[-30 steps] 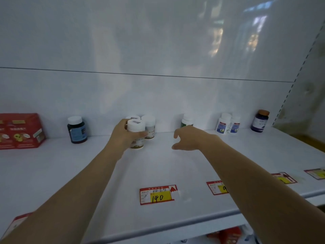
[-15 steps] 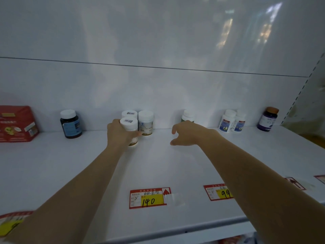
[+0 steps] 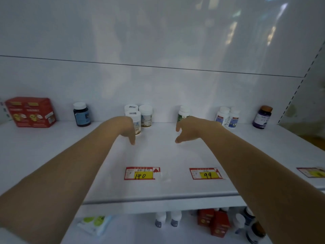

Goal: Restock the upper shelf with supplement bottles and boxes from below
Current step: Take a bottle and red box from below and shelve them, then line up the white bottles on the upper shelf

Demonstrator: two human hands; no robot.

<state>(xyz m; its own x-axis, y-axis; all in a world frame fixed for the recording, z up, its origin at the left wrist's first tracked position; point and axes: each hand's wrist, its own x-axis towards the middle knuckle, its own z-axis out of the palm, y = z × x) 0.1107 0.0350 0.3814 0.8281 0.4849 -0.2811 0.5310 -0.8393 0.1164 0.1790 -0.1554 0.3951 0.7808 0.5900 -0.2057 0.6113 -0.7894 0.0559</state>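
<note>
Centre of the frame, the left hand hangs limp over the upper shelf, fingers drooping and holding nothing. The front white bottle stands upright just behind them, and contact is unclear. The right hand is loosely curled and empty, with the green-label bottle behind it by the back wall.

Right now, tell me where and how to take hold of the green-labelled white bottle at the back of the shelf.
Take the green-labelled white bottle round its body, below the cap, from the front with the right hand, nearest it. It stands upright and alone by the back wall, both sides free, so thumb and fingers can likely close across it.
</note>
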